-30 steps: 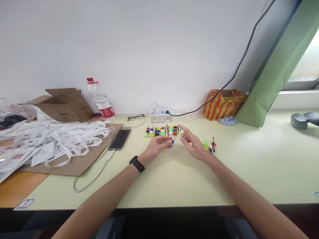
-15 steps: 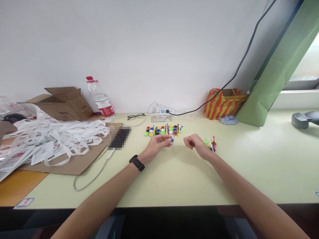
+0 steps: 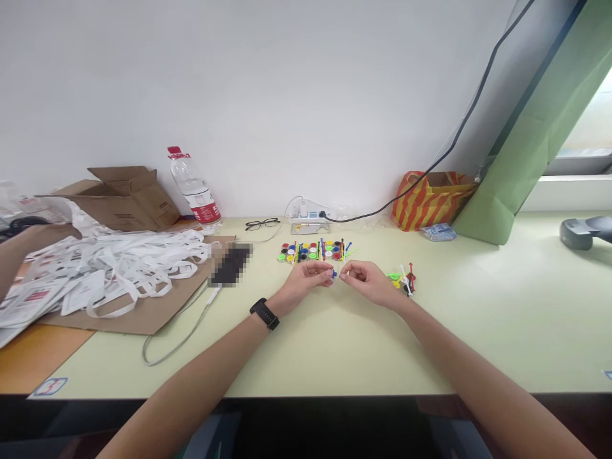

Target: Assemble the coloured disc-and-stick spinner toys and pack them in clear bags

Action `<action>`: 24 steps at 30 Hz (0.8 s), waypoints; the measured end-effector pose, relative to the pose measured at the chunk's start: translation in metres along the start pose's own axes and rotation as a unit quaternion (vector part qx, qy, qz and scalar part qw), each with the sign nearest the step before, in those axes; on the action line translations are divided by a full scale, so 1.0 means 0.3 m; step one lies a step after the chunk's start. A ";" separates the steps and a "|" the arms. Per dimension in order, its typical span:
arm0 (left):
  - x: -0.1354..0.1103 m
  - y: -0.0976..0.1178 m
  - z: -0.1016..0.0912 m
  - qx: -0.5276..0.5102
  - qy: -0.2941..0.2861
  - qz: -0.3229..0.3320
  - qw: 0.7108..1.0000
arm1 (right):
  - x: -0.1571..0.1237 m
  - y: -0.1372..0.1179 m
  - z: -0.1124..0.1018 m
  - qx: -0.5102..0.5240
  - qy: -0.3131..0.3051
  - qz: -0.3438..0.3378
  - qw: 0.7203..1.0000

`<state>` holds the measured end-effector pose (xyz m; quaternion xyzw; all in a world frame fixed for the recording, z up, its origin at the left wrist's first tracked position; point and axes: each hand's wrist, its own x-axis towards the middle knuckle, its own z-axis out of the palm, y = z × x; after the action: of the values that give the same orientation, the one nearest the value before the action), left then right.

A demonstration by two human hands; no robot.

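Observation:
My left hand [image 3: 307, 280], a black watch on its wrist, pinches a small blue plastic piece [image 3: 334, 273] between thumb and fingertips. Just right of that piece is my right hand [image 3: 367, 280], its thumb and index finger pressed together; whatever lies between them is too small to make out. Behind the hands lie rows of coloured plastic discs [image 3: 313, 252] with thin coloured sticks [image 3: 322, 248] among them. Beyond my right hand is a small pile of arrow-tipped plastic sticks [image 3: 410, 279], red, white, black, green and yellow, partly covered by the hand.
At left, another person's arm [image 3: 29, 245] reaches over white lanyards [image 3: 138, 261] on cardboard. A phone [image 3: 230, 264] with a cable lies beside them. Along the wall stand a box [image 3: 129, 210], a bottle [image 3: 203, 204], glasses [image 3: 262, 224], a power strip [image 3: 306, 213] and a striped bag [image 3: 425, 204].
My right hand has moved left, up to the blue piece in my left hand, and its fingers have come into a pinch. The other person's arm reaches further in at left.

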<state>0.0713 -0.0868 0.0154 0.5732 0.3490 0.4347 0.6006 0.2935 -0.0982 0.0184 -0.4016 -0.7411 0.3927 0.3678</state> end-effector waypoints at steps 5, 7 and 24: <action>-0.002 -0.003 0.002 -0.001 -0.007 -0.005 1.000 | 0.002 0.007 0.002 -0.007 0.000 -0.001 1.000; -0.002 -0.005 0.001 0.001 -0.009 -0.003 1.000 | 0.002 0.008 0.000 -0.010 0.001 -0.002 1.000; -0.004 -0.006 0.001 0.009 -0.026 -0.002 1.000 | 0.002 0.009 -0.002 -0.018 0.002 -0.002 1.000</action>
<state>0.0712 -0.0879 0.0135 0.5890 0.3382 0.4150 0.6054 0.2946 -0.0965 0.0162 -0.4076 -0.7481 0.3777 0.3627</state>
